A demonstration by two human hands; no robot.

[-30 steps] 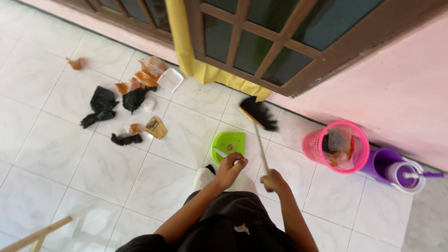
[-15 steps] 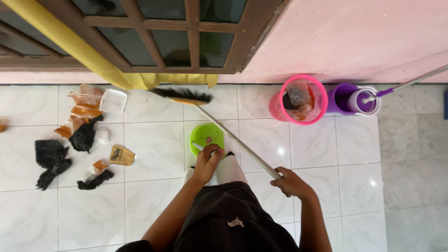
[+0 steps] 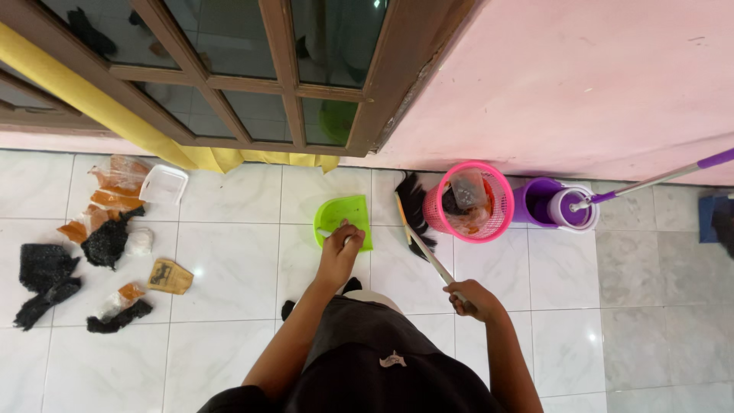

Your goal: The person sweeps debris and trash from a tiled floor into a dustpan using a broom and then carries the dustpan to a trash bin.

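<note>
Overhead, a pink wall (image 3: 596, 76) and a brown glazed door (image 3: 267, 76) meet the white tiled floor (image 3: 229, 268). Against the wall stand a purple mop bucket (image 3: 554, 205) and a pink mesh bin (image 3: 466, 200). Litter (image 3: 99, 237) lies scattered at far left. Just beside the bin, the broom (image 3: 417, 222) angles down, its handle gripped in the closed right hand (image 3: 470, 298). Beside the broom, the green dustpan (image 3: 344, 220) rests on the tiles, its handle wrapped by the left hand (image 3: 340, 256).
</note>
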